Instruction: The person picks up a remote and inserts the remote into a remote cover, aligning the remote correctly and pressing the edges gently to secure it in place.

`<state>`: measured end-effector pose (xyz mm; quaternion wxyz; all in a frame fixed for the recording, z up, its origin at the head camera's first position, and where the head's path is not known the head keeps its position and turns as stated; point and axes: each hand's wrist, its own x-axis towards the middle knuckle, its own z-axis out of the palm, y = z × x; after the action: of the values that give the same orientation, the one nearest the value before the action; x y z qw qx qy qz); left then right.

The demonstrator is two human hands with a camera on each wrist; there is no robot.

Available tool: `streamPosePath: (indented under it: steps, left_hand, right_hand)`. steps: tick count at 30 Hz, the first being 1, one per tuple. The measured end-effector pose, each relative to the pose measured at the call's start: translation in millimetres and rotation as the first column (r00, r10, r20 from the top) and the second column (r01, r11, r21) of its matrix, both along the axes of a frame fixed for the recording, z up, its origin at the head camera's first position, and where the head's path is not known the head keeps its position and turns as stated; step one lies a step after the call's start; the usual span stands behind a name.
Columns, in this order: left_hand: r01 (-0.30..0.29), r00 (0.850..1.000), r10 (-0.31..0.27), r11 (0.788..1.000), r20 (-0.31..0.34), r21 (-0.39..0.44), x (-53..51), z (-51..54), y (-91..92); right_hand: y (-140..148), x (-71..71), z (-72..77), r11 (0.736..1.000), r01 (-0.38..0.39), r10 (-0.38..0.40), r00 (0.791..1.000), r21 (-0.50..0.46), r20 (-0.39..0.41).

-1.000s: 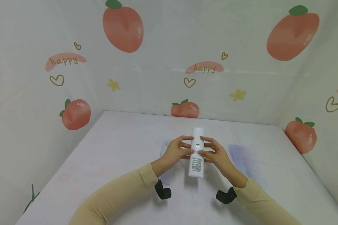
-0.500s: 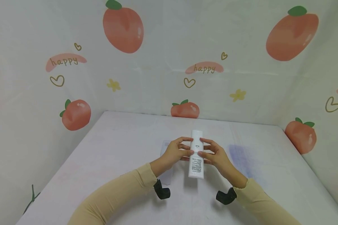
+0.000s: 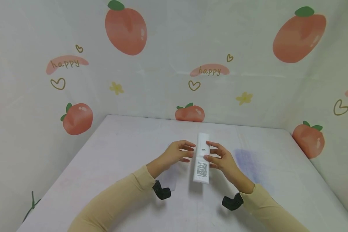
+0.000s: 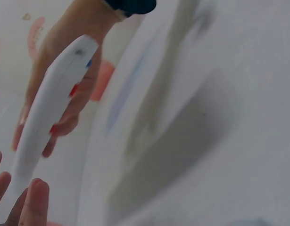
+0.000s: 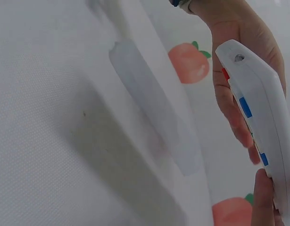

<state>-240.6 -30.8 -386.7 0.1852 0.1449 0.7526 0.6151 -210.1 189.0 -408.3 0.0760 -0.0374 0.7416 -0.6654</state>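
Note:
A white remote-like device (image 3: 202, 145) is held above the table, its back with a printed label towards the head camera. Its right edge is gripped by my right hand (image 3: 227, 164), the thumb on the back and the fingers along the side. My left hand (image 3: 172, 154) hovers beside the left edge, fingers loosely bent and a small gap from the device. Red and blue buttons show along the underside of the device (image 5: 265, 103) in the right wrist view. In the left wrist view the right hand (image 4: 64, 61) is behind the device (image 4: 43, 103).
A pale bluish, see-through flat piece (image 3: 169, 178) lies on the white table (image 3: 119, 138), partly behind the left forearm. Black wrist mounts hang below the left (image 3: 162, 190) and right (image 3: 232, 202) sleeves. A fruit-patterned cloth wall (image 3: 162, 42) encloses the table.
My left hand has let go of the device and moved slightly left. My right hand stays about in place, holding the device, which has tilted a little.

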Motion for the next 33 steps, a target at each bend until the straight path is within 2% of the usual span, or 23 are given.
streamPosePath:
  steps: [6, 9, 11, 13, 16, 19, 22, 26, 33]
  left_hand:
    - [-0.025, 0.998, 0.022, 0.999, -0.065, -0.046, -14.6, 12.2, -22.7]
    - [-0.050, 0.994, 0.043, 0.996, -0.105, -0.072, -23.1, 13.7, -34.7]
    - [-0.089, 0.988, 0.075, 0.991, -0.131, -0.104, -28.2, 11.8, -41.4]
    - [-0.129, 0.983, 0.108, 0.981, -0.149, -0.143, -32.1, 7.8, -47.8]
    - [-0.205, 0.973, 0.175, 0.954, -0.149, -0.218, -36.7, -2.6, -55.5]
    - [-0.265, 0.963, 0.240, 0.926, -0.124, -0.268, -39.9, -15.9, -61.3]
    - [-0.298, 0.955, 0.283, 0.910, -0.094, -0.288, -41.4, -28.1, -64.7]
    - [-0.305, 0.951, 0.304, 0.904, -0.052, -0.298, -40.9, -37.9, -64.7]
    - [-0.303, 0.948, 0.319, 0.907, 0.007, -0.292, -36.9, -41.4, -61.4]
  right_hand:
    - [0.3, 1.7, 2.7, 1.000, -0.001, 0.001, 1.000, -0.025, 0.000]
    - [0.3, 1.0, 2.4, 0.999, 0.005, -0.005, 1.000, -0.035, 0.007]
    - [-0.1, 0.9, 2.5, 0.999, 0.007, -0.007, 1.000, -0.037, 0.009]
    - [-0.5, 1.1, 2.4, 0.999, 0.007, -0.007, 1.000, -0.036, 0.008]
    - [-1.2, 2.0, 3.1, 0.999, 0.008, -0.008, 1.000, -0.031, 0.010]
    - [-1.5, 2.3, 2.4, 1.000, 0.012, -0.011, 1.000, -0.027, 0.013]
    - [-1.2, 2.4, 0.8, 1.000, 0.009, -0.009, 1.000, -0.024, 0.009]
    - [-0.3, 2.0, -1.1, 1.000, 0.004, -0.004, 1.000, -0.021, 0.002]
    - [-1.2, 0.9, -1.1, 0.999, 0.019, -0.018, 1.000, -0.033, 0.016]
